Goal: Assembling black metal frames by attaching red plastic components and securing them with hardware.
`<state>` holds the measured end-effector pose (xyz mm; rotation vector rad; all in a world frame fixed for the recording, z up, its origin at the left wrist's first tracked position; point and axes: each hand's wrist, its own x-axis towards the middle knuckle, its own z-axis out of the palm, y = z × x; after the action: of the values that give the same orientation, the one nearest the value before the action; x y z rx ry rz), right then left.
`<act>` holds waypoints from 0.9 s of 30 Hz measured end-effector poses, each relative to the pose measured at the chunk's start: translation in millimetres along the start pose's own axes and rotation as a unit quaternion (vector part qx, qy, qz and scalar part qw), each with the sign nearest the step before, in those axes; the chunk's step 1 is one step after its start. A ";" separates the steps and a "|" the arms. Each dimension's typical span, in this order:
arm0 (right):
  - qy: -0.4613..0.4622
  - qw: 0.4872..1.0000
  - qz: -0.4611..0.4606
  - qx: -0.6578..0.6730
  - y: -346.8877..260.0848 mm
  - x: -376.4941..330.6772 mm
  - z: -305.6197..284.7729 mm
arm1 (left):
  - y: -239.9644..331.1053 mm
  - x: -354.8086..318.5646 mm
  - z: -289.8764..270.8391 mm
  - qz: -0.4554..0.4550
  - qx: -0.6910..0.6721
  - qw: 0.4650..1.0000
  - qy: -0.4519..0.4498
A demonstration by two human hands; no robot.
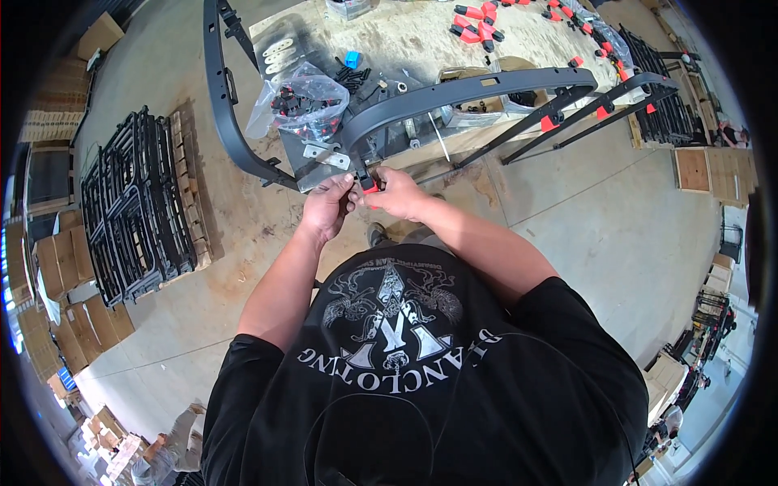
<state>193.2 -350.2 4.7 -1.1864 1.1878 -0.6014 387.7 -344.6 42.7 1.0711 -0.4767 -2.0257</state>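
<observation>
Both my hands are at the near end of a curved black metal frame [470, 91] that lies across the workbench. My right hand [400, 194] is closed around a red-and-black plastic fitting [371, 187] at that end. Beside it my left hand [326, 207] has its fingers pinched together close to the same end; whatever they hold is hidden. Just beyond my hands lies a flat metal bracket with holes [327, 155]. A clear plastic bag [306, 104] of small black and red parts sits farther back.
Another black frame [219, 97] stands at the bench's left. On the workbench [405, 36] are black bolts [352, 75], a blue piece [352, 59] and red-and-black fittings [480, 24]. A pallet of stacked black frames [138, 211] stands left on the floor. A person [166, 449] is at lower left.
</observation>
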 end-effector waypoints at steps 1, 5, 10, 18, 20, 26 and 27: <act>0.004 1.000 -0.010 -0.013 0.3 0.4 -1.8 | 0.9 -0.2 3.8 0.005 0.033 0.999 0.035; 0.006 1.000 0.000 -0.028 -0.7 2.9 -2.1 | 0.6 -6.3 19.6 0.072 0.193 0.969 0.140; 0.006 1.000 0.012 -0.001 8.3 5.7 -2.0 | -12.3 -11.7 28.6 0.096 0.248 0.941 0.210; -0.006 0.999 0.042 0.014 -11.8 0.2 -4.7 | -12.9 -18.9 36.5 0.146 0.352 0.896 0.230; -0.003 0.999 0.043 -0.001 -11.9 -1.7 -6.9 | -10.6 -14.8 33.5 0.123 0.336 0.909 0.216; -0.011 0.998 0.052 -0.032 -20.3 -4.4 -8.0 | -11.4 1.1 13.8 0.064 0.265 0.950 0.150; -0.016 0.998 0.058 -0.003 -21.0 -5.6 -7.5 | -13.1 2.4 11.6 0.067 0.256 0.954 0.145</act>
<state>188.8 -355.1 26.7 -1.1193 1.2225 -0.4907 371.3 -338.7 39.8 1.5689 -0.9203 -1.6219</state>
